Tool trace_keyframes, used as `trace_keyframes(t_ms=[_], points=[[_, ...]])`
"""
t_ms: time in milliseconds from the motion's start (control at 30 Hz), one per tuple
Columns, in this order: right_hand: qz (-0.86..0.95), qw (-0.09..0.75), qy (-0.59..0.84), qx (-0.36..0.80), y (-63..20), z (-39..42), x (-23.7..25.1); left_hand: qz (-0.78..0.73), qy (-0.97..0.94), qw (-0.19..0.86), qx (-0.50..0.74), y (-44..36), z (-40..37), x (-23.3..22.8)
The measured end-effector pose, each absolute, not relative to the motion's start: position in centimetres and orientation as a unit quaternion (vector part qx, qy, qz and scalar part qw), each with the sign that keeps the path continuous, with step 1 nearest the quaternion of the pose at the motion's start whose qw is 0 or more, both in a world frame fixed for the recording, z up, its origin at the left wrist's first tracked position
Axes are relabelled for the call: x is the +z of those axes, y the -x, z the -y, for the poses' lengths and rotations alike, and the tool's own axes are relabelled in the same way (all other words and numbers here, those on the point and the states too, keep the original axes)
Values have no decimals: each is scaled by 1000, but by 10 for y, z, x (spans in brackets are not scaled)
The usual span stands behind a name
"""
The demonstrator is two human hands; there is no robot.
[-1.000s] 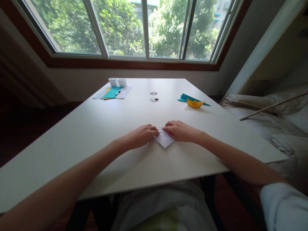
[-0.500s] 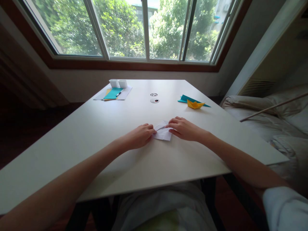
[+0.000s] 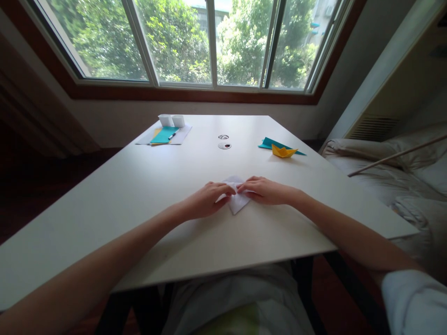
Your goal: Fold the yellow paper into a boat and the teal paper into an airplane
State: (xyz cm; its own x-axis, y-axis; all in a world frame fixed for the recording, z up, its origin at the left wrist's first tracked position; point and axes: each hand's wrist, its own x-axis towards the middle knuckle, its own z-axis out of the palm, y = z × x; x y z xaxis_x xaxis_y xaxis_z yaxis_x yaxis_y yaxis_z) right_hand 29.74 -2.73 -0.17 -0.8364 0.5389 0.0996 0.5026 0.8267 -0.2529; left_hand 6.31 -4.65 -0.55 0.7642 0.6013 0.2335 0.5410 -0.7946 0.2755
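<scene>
A small folded sheet of white paper [image 3: 239,205] lies on the white table in front of me, one corner pointing toward my body. My left hand [image 3: 209,200] grips its left side, with the fingers on top and the thumb at the near edge. On the right side, my right hand [image 3: 264,190] pinches the paper with bent fingers. The fingertips of both hands almost meet over its middle and cover part of the folds.
A yellow paper boat [image 3: 283,152] and a teal paper plane [image 3: 270,144] sit at the table's right. Coloured sheets [image 3: 165,135], a pen [image 3: 173,136] and two white paper boxes [image 3: 178,122] are at the far left. Two round table inserts [image 3: 224,146] lie mid-table.
The white paper has turned so that a corner faces me. My left hand has moved right onto it, and my right hand has come slightly nearer; the fingertips are closer together.
</scene>
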Motion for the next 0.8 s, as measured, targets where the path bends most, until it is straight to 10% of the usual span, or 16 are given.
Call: trace_keyframes(t_ms=[800], points=[[933,112,280,198,-327,2,-2,-357,-927,4,113,-66,42,-9]])
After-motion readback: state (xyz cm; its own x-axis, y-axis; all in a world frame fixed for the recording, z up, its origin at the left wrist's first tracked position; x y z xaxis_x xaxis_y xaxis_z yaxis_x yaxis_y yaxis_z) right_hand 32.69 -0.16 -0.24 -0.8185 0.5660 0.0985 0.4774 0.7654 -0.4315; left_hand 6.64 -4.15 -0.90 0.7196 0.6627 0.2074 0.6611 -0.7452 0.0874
